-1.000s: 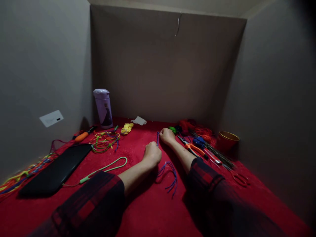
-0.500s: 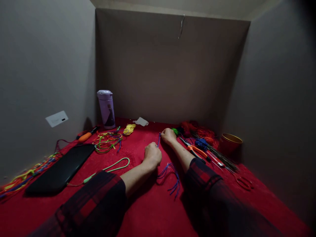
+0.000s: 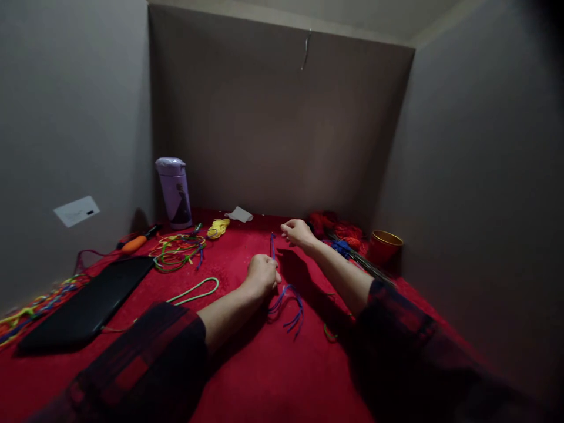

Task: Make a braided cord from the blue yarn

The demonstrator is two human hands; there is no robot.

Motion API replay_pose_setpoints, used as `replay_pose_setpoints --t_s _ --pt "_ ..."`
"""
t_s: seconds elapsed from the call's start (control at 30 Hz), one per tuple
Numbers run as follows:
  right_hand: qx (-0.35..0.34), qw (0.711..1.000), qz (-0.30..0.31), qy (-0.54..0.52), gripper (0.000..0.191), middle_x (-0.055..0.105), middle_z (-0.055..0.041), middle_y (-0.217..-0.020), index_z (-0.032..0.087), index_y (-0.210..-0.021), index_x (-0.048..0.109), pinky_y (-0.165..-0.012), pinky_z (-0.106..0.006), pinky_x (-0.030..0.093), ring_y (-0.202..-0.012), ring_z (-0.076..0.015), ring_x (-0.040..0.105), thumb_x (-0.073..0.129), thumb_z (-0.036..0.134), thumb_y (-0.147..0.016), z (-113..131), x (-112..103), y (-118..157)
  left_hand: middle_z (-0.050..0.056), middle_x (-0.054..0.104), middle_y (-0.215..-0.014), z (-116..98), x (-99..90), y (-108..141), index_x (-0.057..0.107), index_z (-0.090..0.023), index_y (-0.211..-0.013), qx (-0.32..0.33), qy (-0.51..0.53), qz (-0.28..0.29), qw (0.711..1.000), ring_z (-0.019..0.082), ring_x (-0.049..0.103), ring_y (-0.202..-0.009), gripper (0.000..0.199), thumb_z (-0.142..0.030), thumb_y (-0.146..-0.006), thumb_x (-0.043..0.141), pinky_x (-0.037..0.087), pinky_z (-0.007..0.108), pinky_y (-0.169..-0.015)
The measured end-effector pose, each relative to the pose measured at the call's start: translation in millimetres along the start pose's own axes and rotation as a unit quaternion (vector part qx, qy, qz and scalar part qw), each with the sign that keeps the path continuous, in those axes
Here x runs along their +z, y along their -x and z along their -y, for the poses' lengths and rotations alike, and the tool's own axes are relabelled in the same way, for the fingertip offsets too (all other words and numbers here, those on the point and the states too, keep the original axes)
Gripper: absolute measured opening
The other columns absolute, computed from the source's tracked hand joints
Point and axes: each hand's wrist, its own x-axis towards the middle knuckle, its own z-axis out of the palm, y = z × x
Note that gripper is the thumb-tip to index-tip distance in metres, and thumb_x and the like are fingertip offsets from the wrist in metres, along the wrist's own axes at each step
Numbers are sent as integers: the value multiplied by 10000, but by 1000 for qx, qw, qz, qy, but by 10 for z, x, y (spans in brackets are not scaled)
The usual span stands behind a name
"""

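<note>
A blue-purple cord (image 3: pixel 272 245) runs up the middle of the red cloth, its upper end near a small dark point. My left hand (image 3: pixel 263 274) is closed around the lower part of this cord. Loose blue and purple strands (image 3: pixel 293 314) fan out on the cloth below that hand. My right hand (image 3: pixel 297 232) is raised to the right of the cord's upper end, apart from it. Its fingers are curled together; whether something thin is between them is too small to tell.
On the left are a purple bottle (image 3: pixel 174 194), a black tray-like slab (image 3: pixel 88 302), an orange-handled tool (image 3: pixel 134 244), yellow yarn (image 3: pixel 218 228) and tangled cords (image 3: pixel 178 251). Red yarn (image 3: pixel 337 226), blue yarn (image 3: pixel 341 247) and a red cup (image 3: pixel 384 249) sit at the right.
My right hand has lifted away from the cord's upper end. My left hand stays on the cord lower down. The view has shifted, and my right arm now covers the pliers and scissors.
</note>
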Motion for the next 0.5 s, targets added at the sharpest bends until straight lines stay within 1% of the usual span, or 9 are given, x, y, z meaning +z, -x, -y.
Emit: replay_pose_setpoints --t_s 0.07,0.13,0.17,0.23,0.3,0.37,0.43,0.5 --pt "8 998 18 -55 272 593 -60 -671 111 -770 550 -525 -205 460 -492 -68 512 369 261 -907 27 -113 215 -37 461 -396 -73 24 205 502 -133 -743 -13 53 37 998 64 321 -267 196 -121 -805 317 222 186 -330" --pt "28 992 40 -115 325 552 -48 -610 112 -705 498 -526 -204 472 -465 -57 492 321 265 -931 42 -199 454 -48 447 -389 -135 39 485 485 -140 -770 -7 87 67 994 58 309 -272 198 -134 -831 296 221 176 -338" --pt "49 985 56 -157 325 541 -46 -595 115 -691 477 -542 -211 484 -472 -61 504 320 262 -934 47 -228 577 -51 444 -389 -151 44 644 479 -143 -780 -7 100 80 992 56 309 -278 194 -150 -842 296 221 171 -343" --pt "118 948 108 -275 294 543 -52 -593 117 -698 462 -573 -239 505 -506 -86 543 355 270 -926 60 -255 817 -52 449 -401 -132 52 973 474 -151 -804 -18 123 107 986 53 309 -290 176 -191 -854 310 217 166 -350" --pt "173 900 164 -366 270 558 -65 -606 111 -723 464 -589 -264 514 -530 -108 567 377 273 -920 83 -236 1043 -57 450 -418 -40 64 1284 473 -163 -846 -41 150 140 978 52 291 -293 181 -280 -857 336 209 170 -349" --pt "192 863 199 -424 248 571 -78 -617 101 -744 471 -602 -273 516 -543 -117 579 376 248 -920 118 -179 1245 -61 442 -422 102 71 1547 464 -175 -874 -81 162 178 967 57 273 -291 261 -410 -840 358 203 181 -343" --pt "194 840 205 -463 218 581 -81 -632 92 -756 480 -588 -251 509 -541 -109 580 375 197 -915 149 -103 1411 -47 454 -425 253 55 1752 461 -174 -854 -98 147 216 960 64 295 -308 385 -547 -787 387 205 188 -349" --pt "194 835 189 -479 176 591 -71 -645 88 -774 490 -519 -207 481 -499 -83 555 372 125 -900 157 -23 1533 -21 482 -460 379 0 1907 477 -167 -816 -90 131 235 959 68 343 -361 489 -644 -715 432 224 189 -378"
